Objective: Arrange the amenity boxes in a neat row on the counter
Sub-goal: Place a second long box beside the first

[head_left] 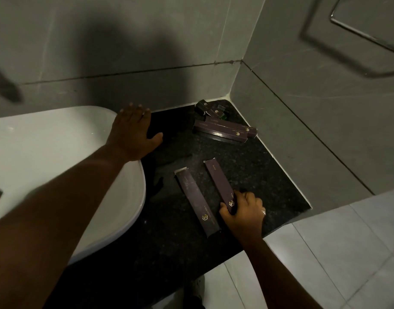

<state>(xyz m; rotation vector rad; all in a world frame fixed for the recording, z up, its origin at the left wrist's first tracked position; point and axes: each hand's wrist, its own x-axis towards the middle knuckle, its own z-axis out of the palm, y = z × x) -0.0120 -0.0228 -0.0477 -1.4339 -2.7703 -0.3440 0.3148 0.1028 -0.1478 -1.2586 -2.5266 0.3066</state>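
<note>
A person lines up long amenity boxes on a dark bathroom surface beside a white basin.

At about 9 o'clock sits the white basin. The left hand rests flat across its rim and the dark surface, its grip spread and holding nothing, apparently to steady the body. Near the centre, at 6 o'clock, one long box lies flat, free of either hand. Just beside it and roughly parallel lies a second long box; the right hand has its grip pinching that box's near end, seemingly to square it with its neighbour. At 1 o'clock, in the wall corner, more long boxes and small boxes lie jumbled, likely waiting to join the row.
</note>
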